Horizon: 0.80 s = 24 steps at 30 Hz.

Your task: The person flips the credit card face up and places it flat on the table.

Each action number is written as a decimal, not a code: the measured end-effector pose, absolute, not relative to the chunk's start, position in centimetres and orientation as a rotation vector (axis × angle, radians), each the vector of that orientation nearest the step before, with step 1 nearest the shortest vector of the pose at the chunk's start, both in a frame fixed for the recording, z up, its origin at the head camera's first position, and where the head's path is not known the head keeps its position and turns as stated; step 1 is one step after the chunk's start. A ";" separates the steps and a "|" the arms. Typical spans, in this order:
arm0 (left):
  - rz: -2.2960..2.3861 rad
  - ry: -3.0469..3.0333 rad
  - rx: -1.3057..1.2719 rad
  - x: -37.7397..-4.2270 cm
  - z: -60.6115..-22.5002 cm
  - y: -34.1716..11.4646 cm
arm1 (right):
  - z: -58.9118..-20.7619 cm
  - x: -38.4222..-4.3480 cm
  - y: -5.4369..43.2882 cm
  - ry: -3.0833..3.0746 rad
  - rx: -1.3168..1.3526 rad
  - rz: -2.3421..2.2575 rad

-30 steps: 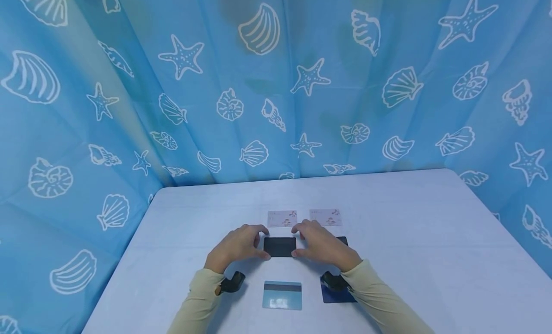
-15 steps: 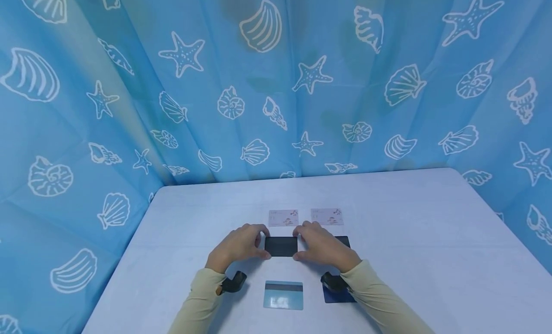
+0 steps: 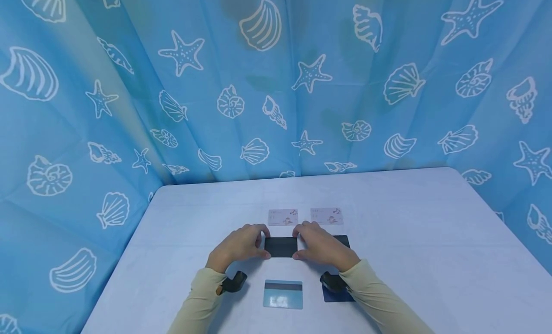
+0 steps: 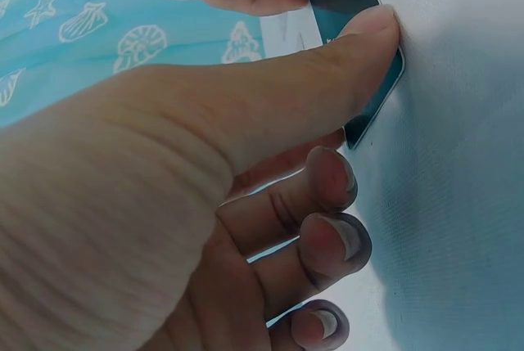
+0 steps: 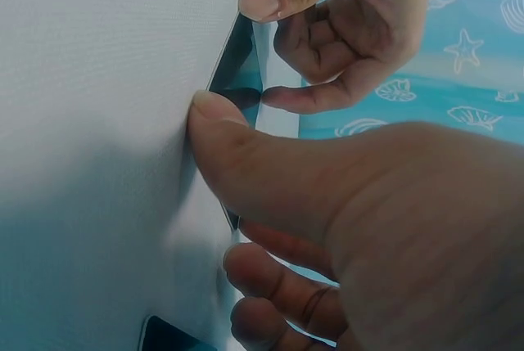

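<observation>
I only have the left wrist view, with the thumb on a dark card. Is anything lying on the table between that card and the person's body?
Observer: Yes, the head view shows a light blue card with a dark stripe, apart from the black card between the hands.
Operator: And to the right of that light blue one?
Observer: A dark blue card, partly hidden by the wrist camera and right sleeve.
Operator: Anything farther from the body on that side?
Observer: Another dark card, partly hidden behind the right hand.
</observation>
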State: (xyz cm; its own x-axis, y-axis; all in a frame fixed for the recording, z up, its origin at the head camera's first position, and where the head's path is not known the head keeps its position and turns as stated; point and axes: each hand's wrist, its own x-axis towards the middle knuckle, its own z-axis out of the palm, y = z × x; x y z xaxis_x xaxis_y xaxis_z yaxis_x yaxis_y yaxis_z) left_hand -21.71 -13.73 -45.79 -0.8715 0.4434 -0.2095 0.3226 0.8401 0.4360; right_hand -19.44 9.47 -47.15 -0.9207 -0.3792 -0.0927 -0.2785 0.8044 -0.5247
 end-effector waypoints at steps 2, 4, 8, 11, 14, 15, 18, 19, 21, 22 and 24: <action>0.567 2.717 0.573 -21.7 -45.8 -13.7 | -47.2 -19.5 9.5 2.793 -0.520 -0.781; 0.563 2.717 0.567 -21.6 -45.7 -13.7 | -47.3 -19.5 9.5 2.786 -0.522 -0.795; 0.561 2.714 0.568 -21.7 -45.8 -13.7 | -47.3 -19.5 9.5 2.775 -0.519 -0.807; 0.564 2.709 0.575 -21.7 -45.8 -13.7 | -47.3 -19.5 9.5 2.772 -0.518 -0.807; 0.566 2.707 0.582 -21.7 -45.8 -13.7 | -47.2 -19.5 9.5 2.772 -0.520 -0.809; 0.567 2.706 0.583 -21.7 -45.8 -13.6 | -47.2 -19.5 9.5 2.773 -0.522 -0.810; 0.565 2.707 0.586 -21.6 -45.8 -13.6 | -47.1 -19.5 9.5 2.773 -0.525 -0.809; 0.564 2.706 0.587 -21.6 -45.8 -13.7 | -47.1 -19.6 9.5 2.774 -0.525 -0.804; 0.558 2.707 0.588 -21.6 -45.8 -13.7 | -47.2 -19.6 9.5 2.777 -0.529 -0.789; 0.555 2.708 0.587 -21.6 -45.9 -13.7 | -47.1 -19.6 9.6 2.778 -0.529 -0.782; 0.550 2.712 0.590 -21.7 -45.8 -13.7 | -47.1 -19.7 9.6 2.783 -0.535 -0.768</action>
State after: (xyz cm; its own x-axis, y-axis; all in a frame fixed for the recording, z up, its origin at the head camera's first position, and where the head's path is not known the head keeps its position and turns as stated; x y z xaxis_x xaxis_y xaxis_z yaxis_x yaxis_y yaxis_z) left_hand -21.65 -13.74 -45.85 -0.8667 0.4499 -0.2154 0.3305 0.8413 0.4277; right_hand -19.69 9.61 -47.11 -0.9133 -0.3951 -0.0991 -0.2883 0.7989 -0.5278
